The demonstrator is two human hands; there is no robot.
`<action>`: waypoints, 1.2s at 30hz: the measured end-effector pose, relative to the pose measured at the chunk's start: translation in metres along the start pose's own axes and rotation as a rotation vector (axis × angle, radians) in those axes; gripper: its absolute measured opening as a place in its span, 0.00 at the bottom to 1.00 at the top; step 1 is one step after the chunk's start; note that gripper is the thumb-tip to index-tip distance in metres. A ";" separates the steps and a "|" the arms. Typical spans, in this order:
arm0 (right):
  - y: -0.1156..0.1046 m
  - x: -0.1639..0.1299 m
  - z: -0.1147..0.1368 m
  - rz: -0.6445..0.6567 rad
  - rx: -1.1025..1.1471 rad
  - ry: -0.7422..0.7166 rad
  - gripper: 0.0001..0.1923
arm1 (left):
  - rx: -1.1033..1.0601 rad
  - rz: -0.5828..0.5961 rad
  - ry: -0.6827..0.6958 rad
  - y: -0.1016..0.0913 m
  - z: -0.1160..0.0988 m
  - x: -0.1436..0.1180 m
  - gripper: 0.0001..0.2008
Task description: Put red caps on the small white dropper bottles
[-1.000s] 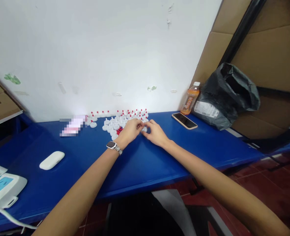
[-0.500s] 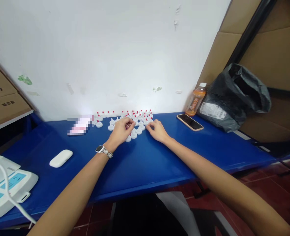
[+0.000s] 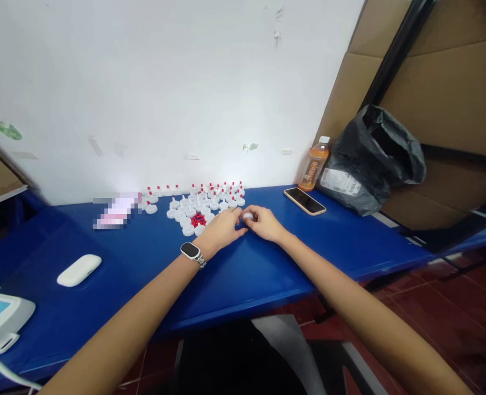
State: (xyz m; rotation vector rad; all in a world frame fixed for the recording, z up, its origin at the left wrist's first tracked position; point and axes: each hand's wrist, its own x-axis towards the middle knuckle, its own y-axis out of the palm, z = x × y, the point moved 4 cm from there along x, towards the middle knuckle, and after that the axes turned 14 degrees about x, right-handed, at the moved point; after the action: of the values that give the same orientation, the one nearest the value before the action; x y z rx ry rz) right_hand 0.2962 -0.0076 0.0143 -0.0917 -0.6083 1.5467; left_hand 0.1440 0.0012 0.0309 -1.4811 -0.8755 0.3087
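Observation:
My right hand (image 3: pixel 264 223) pinches a white nozzle cap (image 3: pixel 248 216) between thumb and fingers, just above the blue table (image 3: pixel 235 274). Close against it is my left hand (image 3: pixel 223 229), its fingers drawn together at the cap's left side; whatever they pinch is too small or hidden to name. Left of that hand lies a heap of small red tips (image 3: pixel 197 219), ringed by white nozzle caps (image 3: pixel 183 211) without red ends. Behind them, toward the wall, several white caps with red tips (image 3: pixel 232 192) stand upright.
At the right rear are a phone (image 3: pixel 304 201), an orange drink bottle (image 3: pixel 314 164) and a black plastic bag (image 3: pixel 370 164). Leftward lie a blurred pink-white item (image 3: pixel 119 211), a white earbud case (image 3: pixel 79 270) and a white device (image 3: pixel 8 318) with a cable.
Both hands have shifted right of the pile and come together at a white cap in my right hand. The red tips are now uncovered. The view has turned slightly right.

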 end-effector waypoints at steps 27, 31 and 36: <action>0.017 0.014 0.010 -0.083 -0.150 -0.095 0.05 | -0.267 -0.372 -0.186 -0.042 0.030 -0.017 0.09; 0.024 0.029 0.007 -0.083 -0.127 -0.067 0.05 | -0.225 -0.434 -0.347 -0.062 0.059 -0.033 0.12; 0.040 0.044 0.008 -0.071 -0.112 -0.107 0.06 | -0.200 -0.375 -0.411 -0.063 0.086 -0.054 0.13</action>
State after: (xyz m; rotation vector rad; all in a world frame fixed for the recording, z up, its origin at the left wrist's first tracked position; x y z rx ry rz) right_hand 0.2525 0.0337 0.0176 -0.0718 -0.7747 1.4558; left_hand 0.0296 0.0205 0.0609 -1.4200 -1.5277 0.2529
